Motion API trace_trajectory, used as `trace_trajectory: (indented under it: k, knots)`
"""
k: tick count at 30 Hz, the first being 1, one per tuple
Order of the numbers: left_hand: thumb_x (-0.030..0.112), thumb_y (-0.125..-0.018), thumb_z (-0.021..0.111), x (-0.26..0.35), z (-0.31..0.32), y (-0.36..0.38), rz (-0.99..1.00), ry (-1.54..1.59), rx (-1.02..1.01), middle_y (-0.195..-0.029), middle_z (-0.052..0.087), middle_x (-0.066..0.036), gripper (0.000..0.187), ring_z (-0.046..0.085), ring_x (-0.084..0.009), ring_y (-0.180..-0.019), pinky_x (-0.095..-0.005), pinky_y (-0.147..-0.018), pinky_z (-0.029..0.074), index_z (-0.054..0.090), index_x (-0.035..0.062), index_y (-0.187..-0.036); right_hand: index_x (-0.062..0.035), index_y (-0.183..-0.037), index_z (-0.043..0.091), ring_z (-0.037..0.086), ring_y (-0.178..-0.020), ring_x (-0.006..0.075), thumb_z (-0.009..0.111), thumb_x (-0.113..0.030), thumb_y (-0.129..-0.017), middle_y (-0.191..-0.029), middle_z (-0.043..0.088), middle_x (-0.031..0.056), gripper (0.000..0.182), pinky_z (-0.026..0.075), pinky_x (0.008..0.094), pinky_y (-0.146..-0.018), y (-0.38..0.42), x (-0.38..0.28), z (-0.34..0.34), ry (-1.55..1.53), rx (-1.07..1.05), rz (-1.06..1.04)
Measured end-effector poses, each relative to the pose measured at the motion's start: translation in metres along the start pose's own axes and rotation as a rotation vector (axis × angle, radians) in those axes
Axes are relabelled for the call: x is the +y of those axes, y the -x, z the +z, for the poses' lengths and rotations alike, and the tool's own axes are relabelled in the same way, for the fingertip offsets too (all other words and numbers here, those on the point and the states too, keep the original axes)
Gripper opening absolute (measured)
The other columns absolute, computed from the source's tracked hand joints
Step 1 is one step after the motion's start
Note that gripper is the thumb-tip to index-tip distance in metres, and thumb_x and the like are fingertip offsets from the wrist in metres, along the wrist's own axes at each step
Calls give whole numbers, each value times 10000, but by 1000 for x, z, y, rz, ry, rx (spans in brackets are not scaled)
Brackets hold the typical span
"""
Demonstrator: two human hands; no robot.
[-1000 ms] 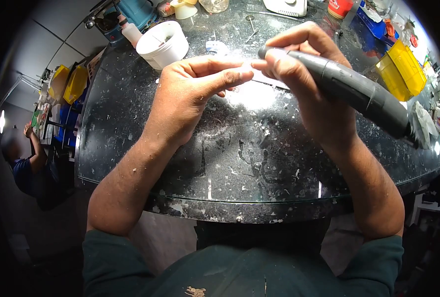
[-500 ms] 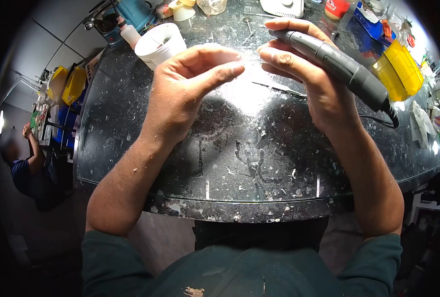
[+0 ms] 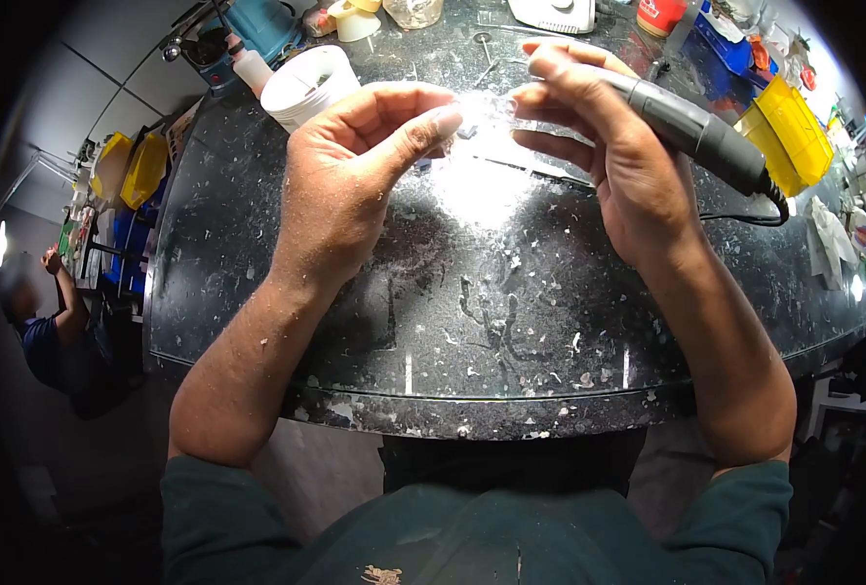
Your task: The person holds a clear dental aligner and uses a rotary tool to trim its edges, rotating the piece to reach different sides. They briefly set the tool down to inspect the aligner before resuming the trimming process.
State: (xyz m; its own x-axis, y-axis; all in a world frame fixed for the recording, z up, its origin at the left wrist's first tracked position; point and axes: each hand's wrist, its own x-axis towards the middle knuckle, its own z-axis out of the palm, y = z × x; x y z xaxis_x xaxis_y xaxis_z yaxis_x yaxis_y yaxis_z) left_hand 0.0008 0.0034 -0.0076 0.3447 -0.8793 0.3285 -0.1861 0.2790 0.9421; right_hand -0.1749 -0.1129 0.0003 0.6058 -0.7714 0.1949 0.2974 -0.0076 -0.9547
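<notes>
My left hand (image 3: 355, 166) is raised over the dark speckled table (image 3: 433, 341), its thumb and fingers pinched on a small, pale or clear piece (image 3: 474, 115) that glare makes hard to make out. My right hand (image 3: 618, 156) holds a black handpiece (image 3: 691, 122) with a coiled cord, its rear end pointing right. The tip of the handpiece is hidden behind the fingers. Between the two hands the light is very bright. Below this gap a thin metal tool (image 3: 535, 168) lies on the table.
A white tub (image 3: 306, 88) stands beyond my left hand, near a bottle (image 3: 250, 66) and a blue machine (image 3: 257, 29). Yellow bins (image 3: 789, 136) and a red container (image 3: 661, 16) are at the right. Another person (image 3: 53, 312) is at the far left.
My left hand has shifted slightly left and its fingertips have closed together. The fingers of my right hand have turned and spread, and the handpiece has tilted and moved a little.
</notes>
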Motion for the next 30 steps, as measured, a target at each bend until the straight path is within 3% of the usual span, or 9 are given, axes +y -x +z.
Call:
trace_trajectory:
  k: [4, 9, 12, 15, 18, 21, 24, 28, 30]
  knots:
    - [111, -920, 720, -2, 0, -1, 59, -12, 63, -995, 727, -81, 207, 683, -118, -897, -245, -841, 551, 697, -10, -1086, -33, -1257, 609, 693, -969, 164, 586, -321, -995, -1062, 681, 81, 390, 574, 359, -921, -3, 7, -12, 160, -29, -329]
    - [105, -905, 735, -1, 0, 0, 68, -41, 58, -998, 728, -91, 214, 692, -132, -908, -258, -846, 560, 697, -14, -1079, 6, -1046, 579, 722, -974, 310, 594, -205, -971, -1030, 662, 152, 225, 613, 365, -870, 5, -9, -1, 27, 7, -145]
    - [109, -907, 730, 0, 0, 2, 37, -38, 34, -1010, 726, -107, 221, 706, -154, -908, -295, -849, 578, 695, -10, -1091, -3, -1017, 569, 722, -971, 320, 580, -191, -973, -1005, 658, 143, 193, 617, 369, -869, 6, -11, -5, -195, -210, -240]
    - [112, -910, 725, 0, 0, 2, -3, -3, 20, -1018, 724, -120, 230, 715, -171, -908, -324, -847, 592, 693, -6, -1104, -5, -994, 563, 722, -971, 321, 573, -180, -974, -994, 655, 140, 177, 618, 375, -868, 10, -14, 8, 43, -25, -202]
    - [105, -906, 727, -1, -1, 1, -18, 45, 15, -1015, 723, -124, 229, 717, -172, -908, -321, -842, 597, 692, -9, -1102, -9, -984, 559, 721, -974, 321, 573, -176, -973, -994, 652, 142, 168, 619, 382, -864, 16, -6, 10, -47, -43, -323]
    - [95, -905, 726, -1, -1, 2, -19, 46, 17, -1013, 723, -122, 222, 716, -173, -917, -317, -845, 597, 693, -8, -1098, -11, -977, 556, 725, -957, 316, 574, -170, -971, -954, 657, 140, 160, 619, 384, -862, 13, -20, 3, -248, -218, -221]
    - [84, -902, 726, 0, 1, 4, 13, -14, 21, -1010, 724, -118, 213, 715, -174, -927, -317, -851, 597, 694, -5, -1093, -11, -972, 553, 730, -939, 312, 572, -159, -971, -912, 665, 140, 149, 619, 383, -860, 15, -2, 10, -19, -15, -339]
    - [74, -893, 733, -1, 2, 5, 54, -54, 15, -1006, 725, -114, 211, 716, -175, -928, -319, -853, 598, 696, -6, -1086, -10, -968, 554, 733, -925, 308, 570, -150, -971, -880, 672, 140, 141, 619, 382, -859, 8, -17, 2, 68, -38, -188]
    - [77, -886, 745, 1, 5, 5, 40, -30, 23, -978, 732, -110, 207, 712, -157, -901, -290, -837, 590, 698, -13, -1066, -10, -970, 554, 732, -929, 307, 567, -147, -973, -886, 676, 142, 137, 620, 383, -857, 14, -24, 6, -159, -152, -210]
